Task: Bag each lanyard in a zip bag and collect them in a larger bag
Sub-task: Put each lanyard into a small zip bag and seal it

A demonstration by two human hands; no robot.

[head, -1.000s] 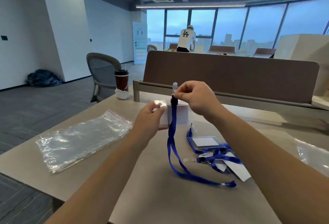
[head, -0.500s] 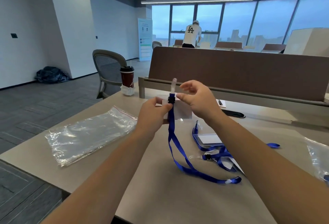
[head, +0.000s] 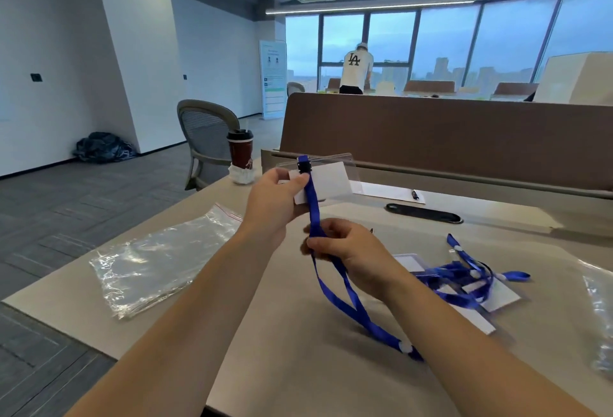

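Note:
My left hand (head: 275, 199) holds a clear badge holder with a white card (head: 328, 181) above the table, pinching it at the black clip. Its blue lanyard strap (head: 348, 300) hangs down from the clip to the tabletop. My right hand (head: 345, 251) is closed around the strap a little below the badge. A pile of more blue lanyards with badges (head: 464, 280) lies on the table to the right. A stack of clear zip bags (head: 162, 257) rests on the table's left side.
A coffee cup (head: 240, 154) stands at the table's far left corner. A pen on paper (head: 414, 194) and a black cable slot (head: 424, 212) lie near the brown divider (head: 447, 138). More clear plastic (head: 600, 310) sits at the right edge. A person stands far off by the windows.
My right hand has left the clip and slid down to grip the strap below the badge. The left hand has raised the badge, now showing its flat face.

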